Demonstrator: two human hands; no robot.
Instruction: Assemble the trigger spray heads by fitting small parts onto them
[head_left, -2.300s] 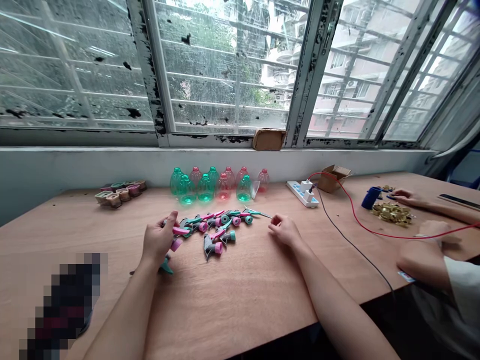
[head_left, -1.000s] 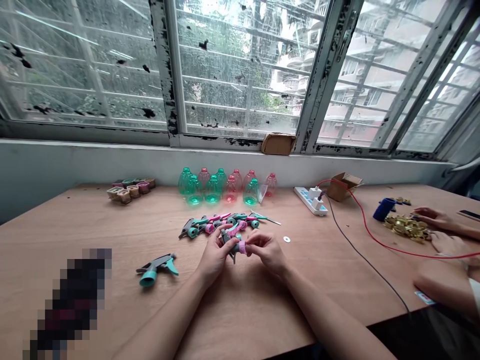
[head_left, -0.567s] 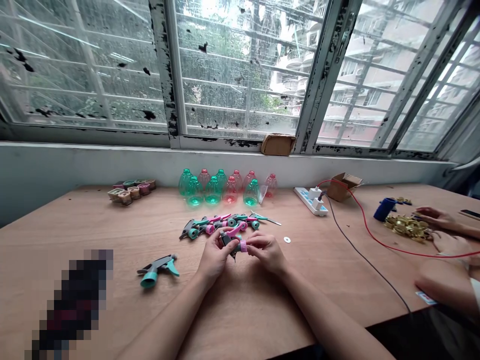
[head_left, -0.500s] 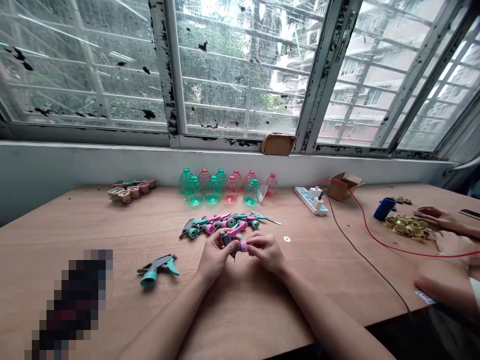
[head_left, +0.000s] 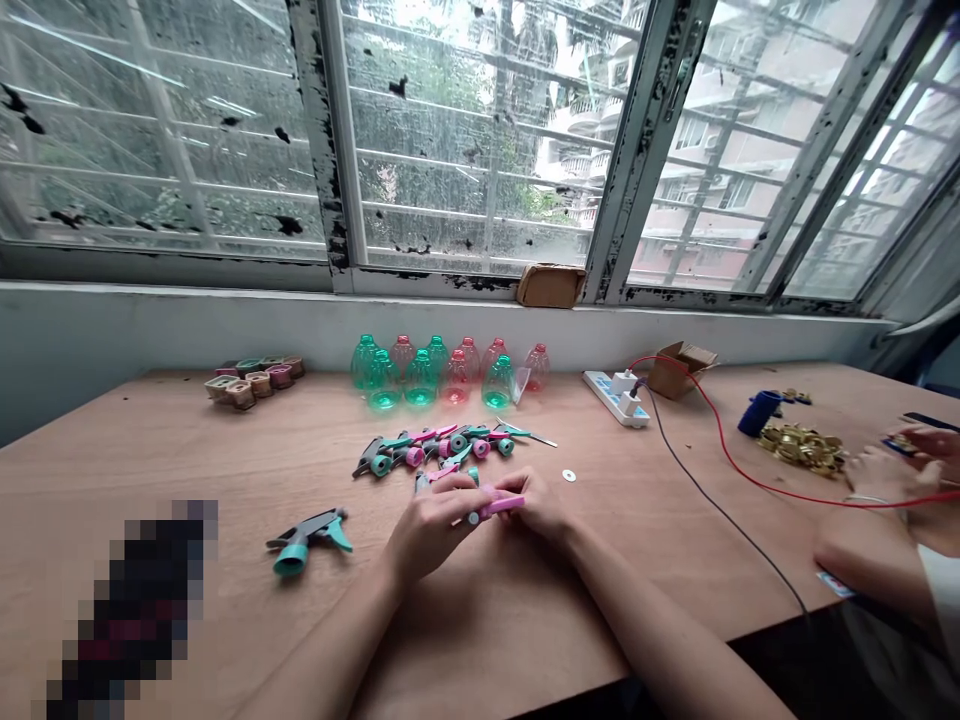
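Both my hands hold a trigger spray head with a pink lever [head_left: 491, 508] just above the wooden table, its grey body partly hidden by my fingers. My left hand [head_left: 431, 530] grips one side and my right hand [head_left: 537, 506] pinches the pink part. Just beyond them lies a heap of similar grey, teal and pink spray heads [head_left: 431, 450]. A single teal-and-grey spray head [head_left: 304, 540] lies apart to the left. A small white washer [head_left: 568, 475] sits right of my right hand.
Green- and pink-tinted plastic bottles [head_left: 424, 380] stand along the wall, with stacked caps [head_left: 251, 382] to their left. A power strip [head_left: 615, 397], cardboard box [head_left: 679, 370], red and black cables, blue cup [head_left: 759, 413] and brass parts [head_left: 801, 448] lie right, near a co-worker's hands [head_left: 904, 462].
My hands have turned the spray head so its pink lever now points right. The view has shifted slightly, and the co-worker's hands have moved closer together at the right edge.
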